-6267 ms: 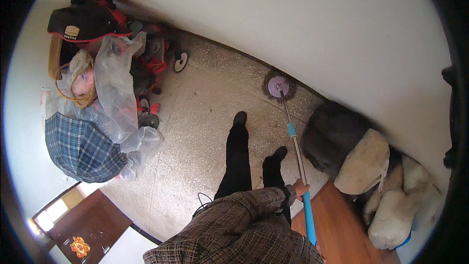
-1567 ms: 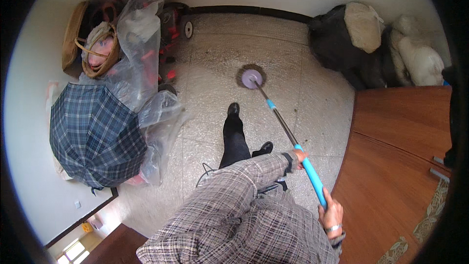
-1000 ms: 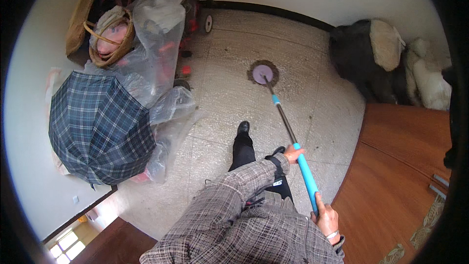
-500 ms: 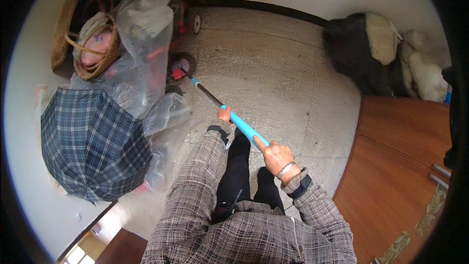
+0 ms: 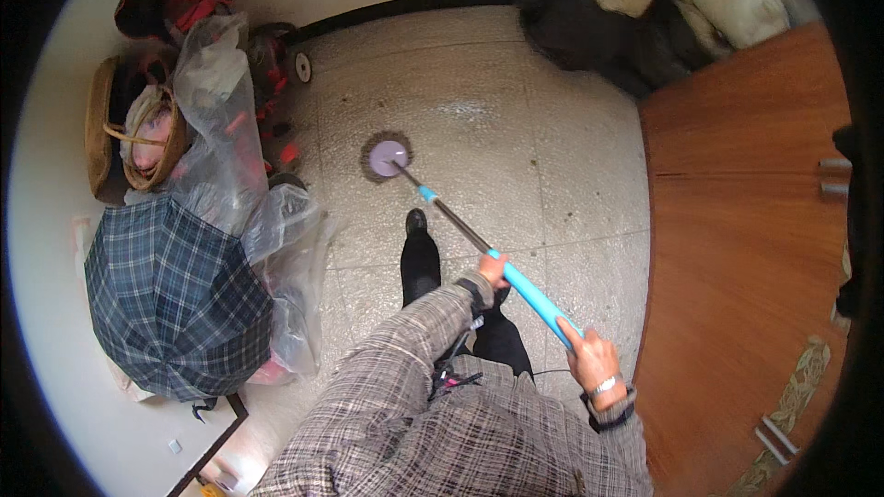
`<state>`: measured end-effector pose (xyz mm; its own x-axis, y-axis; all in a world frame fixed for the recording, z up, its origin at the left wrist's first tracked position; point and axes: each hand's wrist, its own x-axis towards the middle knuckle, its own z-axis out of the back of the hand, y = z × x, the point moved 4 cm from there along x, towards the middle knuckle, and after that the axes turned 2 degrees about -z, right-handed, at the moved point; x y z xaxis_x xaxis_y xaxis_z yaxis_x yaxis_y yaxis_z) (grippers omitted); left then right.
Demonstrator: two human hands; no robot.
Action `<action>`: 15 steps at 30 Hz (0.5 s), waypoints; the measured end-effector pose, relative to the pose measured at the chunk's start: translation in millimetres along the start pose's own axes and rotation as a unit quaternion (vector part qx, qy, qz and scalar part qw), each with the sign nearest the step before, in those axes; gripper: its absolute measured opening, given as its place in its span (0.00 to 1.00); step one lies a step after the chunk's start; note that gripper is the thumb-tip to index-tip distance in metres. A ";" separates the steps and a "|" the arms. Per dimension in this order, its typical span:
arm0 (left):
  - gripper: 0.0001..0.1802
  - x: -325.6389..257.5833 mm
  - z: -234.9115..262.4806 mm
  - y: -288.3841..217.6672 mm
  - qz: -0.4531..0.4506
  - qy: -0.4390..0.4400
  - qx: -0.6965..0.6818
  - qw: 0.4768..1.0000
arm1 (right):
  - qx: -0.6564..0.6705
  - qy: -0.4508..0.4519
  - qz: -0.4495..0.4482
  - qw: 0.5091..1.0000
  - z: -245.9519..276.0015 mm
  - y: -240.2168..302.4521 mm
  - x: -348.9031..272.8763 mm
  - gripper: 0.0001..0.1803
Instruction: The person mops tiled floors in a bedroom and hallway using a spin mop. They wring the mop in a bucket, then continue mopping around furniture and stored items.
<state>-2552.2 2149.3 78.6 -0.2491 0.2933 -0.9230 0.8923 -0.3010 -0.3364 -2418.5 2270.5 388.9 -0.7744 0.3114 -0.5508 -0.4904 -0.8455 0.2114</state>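
A spin mop (image 5: 532, 293) slants across my front, its pole part bright blue and part dark metal. Its round lilac head (image 5: 388, 158), fringed with grey-brown strands, lies flat on the tiled floor ahead of my left foot. Around the pole, where the blue grip meets the metal, my left hand (image 5: 494, 270) is closed. My right hand (image 5: 594, 361) grips the upper end of the blue handle, with one finger stretched along it.
On the left, an open plaid umbrella (image 5: 175, 299) stands beside clear plastic sheeting (image 5: 214, 120) and a wicker basket (image 5: 175, 152). A wooden cabinet (image 5: 737, 221) borders the right. Dark and pale fabric bundles (image 5: 589, 32) lie at the far right. The tiled floor (image 5: 460, 110) stretches between them.
The mop head has moved right, away from the clutter on the left, onto the open tiles. Both hands have shifted right and nearer to me, still holding the pole; one foot now stands further forward.
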 end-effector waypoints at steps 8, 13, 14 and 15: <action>0.20 -84.3 -156.0 124.9 0.057 0.216 0.265 0.938 | 0.133 0.042 -0.216 0.966 -36.6 -56.9 -196.6 0.44; 0.18 -98.4 -163.5 132.5 0.031 0.220 0.339 0.914 | 0.214 0.005 -0.221 0.951 -50.6 -42.6 -216.6 0.47; 0.18 -99.3 -159.0 129.0 0.029 0.222 0.311 0.924 | 0.209 0.003 -0.211 0.955 -49.8 -38.1 -213.2 0.46; 0.18 -100.8 -150.9 124.8 0.026 0.216 0.278 0.936 | 0.214 0.018 -0.213 0.953 -49.2 -33.7 -209.5 0.46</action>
<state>-2358.9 2219.1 157.9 0.0707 0.5687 -0.8195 0.5359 -0.7146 -0.4496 -2220.1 2212.4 457.4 -0.4574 0.5653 -0.6865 -0.8817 -0.3890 0.2671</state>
